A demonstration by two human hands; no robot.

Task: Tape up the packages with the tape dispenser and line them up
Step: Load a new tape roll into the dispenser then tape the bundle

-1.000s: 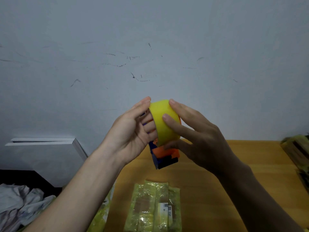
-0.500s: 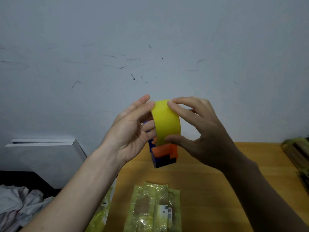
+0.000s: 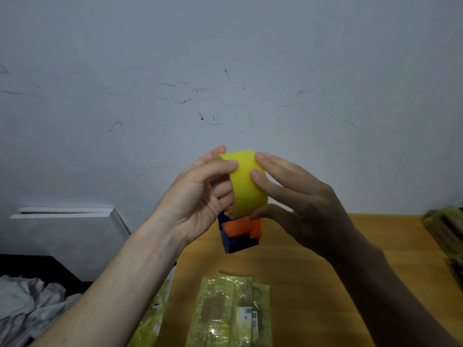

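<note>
I hold a tape dispenser up in front of the wall; its body is orange and dark blue, and a yellow tape roll sits on top. My left hand grips the dispenser from the left, thumb on the roll's upper edge. My right hand grips the roll from the right, fingers across its face and thumb under it. A package wrapped in yellowish tape with a white barcode label lies on the wooden table below my hands.
Another taped package lies at the table's left edge, partly behind my left forearm. More yellowish packages are stacked at the right edge, blurred. A white panel leans on the wall at the left, crumpled cloth below it.
My right fingers have straightened and slid back across the roll's face, after curling over its top half a second ago. The dispenser stays at about the same height. My left hand keeps its hold.
</note>
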